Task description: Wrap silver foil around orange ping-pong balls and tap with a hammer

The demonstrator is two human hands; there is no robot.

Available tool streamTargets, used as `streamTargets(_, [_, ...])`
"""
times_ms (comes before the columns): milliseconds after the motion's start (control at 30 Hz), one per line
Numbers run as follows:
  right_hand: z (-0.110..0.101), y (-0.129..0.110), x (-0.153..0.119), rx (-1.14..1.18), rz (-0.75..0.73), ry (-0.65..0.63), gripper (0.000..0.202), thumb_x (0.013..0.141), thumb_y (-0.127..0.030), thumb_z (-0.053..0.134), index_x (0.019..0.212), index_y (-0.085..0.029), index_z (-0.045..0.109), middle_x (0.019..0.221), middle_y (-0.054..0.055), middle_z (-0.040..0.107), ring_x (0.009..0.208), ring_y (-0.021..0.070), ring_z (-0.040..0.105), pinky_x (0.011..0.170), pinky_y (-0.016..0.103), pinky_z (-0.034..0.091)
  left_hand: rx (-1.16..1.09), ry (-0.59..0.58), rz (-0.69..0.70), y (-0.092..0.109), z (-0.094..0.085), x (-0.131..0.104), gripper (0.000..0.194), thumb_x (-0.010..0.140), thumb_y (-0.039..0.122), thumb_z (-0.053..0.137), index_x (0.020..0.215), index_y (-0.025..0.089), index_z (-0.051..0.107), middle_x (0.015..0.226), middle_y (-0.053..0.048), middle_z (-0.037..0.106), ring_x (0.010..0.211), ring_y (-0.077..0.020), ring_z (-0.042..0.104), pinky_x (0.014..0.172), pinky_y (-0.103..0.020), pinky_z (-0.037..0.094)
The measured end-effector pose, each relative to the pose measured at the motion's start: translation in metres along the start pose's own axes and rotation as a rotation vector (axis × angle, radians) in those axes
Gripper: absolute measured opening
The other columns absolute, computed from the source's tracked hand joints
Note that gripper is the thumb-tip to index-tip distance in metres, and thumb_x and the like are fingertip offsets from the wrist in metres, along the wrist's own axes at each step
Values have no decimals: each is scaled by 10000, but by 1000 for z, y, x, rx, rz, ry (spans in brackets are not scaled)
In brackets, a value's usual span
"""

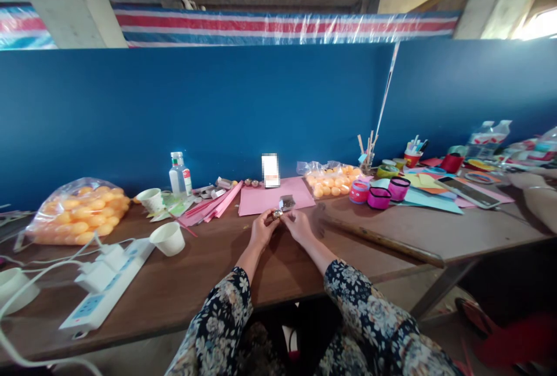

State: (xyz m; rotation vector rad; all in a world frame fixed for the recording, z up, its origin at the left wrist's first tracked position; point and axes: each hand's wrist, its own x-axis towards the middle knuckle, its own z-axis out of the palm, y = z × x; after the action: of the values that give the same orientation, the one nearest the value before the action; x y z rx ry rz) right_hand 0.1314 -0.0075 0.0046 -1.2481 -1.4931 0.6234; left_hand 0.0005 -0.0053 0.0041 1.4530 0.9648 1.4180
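My left hand (261,231) and my right hand (300,227) meet over the brown table, just in front of a pink paper sheet (252,201). Between their fingertips is a small shiny gold-silver ball (277,213), too small to make out fully. The fingers of both hands are closed in a pinch around it. A small dark, shiny piece (287,202) lies on the pink paper just beyond my fingers. Farther back, a couple of similar shiny balls (251,182) rest near the paper's far edge, beside an upright white, blurred-out rectangle (270,172).
Bags of orange balls stand left (87,213) and right (333,181). A power strip (108,289), paper cup (167,239) and glass bottle (180,176) are leftward. Rightward lie a wooden stick (387,242), purple bands (387,193) and a phone (467,192); another person's arm (539,202) reaches in.
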Motion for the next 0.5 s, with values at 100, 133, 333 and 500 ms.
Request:
streamTargets(100, [2,4,2,44,-8,-11,210,703,-337,522,688,-145,606,674,47,646,645,167,587,582,253,439,-49,10,-16,-2,0,1,406,602,243,662,988,149,579,963,-74,643,889,-205,594,833,-362,440])
streamTargets(133, [3,6,3,73,-3,-12,212,707,-341,517,703,-146,599,677,45,642,646,164,588,570,250,444,-71,12,-24,-2,0,1,413,600,242,664,992,145,576,963,-78,643,886,-205,595,831,-365,441])
streamTargets(333, [5,10,5,274,80,-65,248,743,-355,475,880,-170,564,779,49,641,648,153,606,495,231,471,-141,6,-81,3,2,0,407,608,280,660,987,150,582,961,-79,645,865,-202,602,810,-365,457])
streamTargets(500, [4,10,5,245,43,-104,257,745,-351,491,901,-168,579,824,61,649,678,162,609,508,234,473,-131,19,-84,8,4,-1,373,626,316,644,949,136,591,910,-81,659,837,-193,609,796,-360,467])
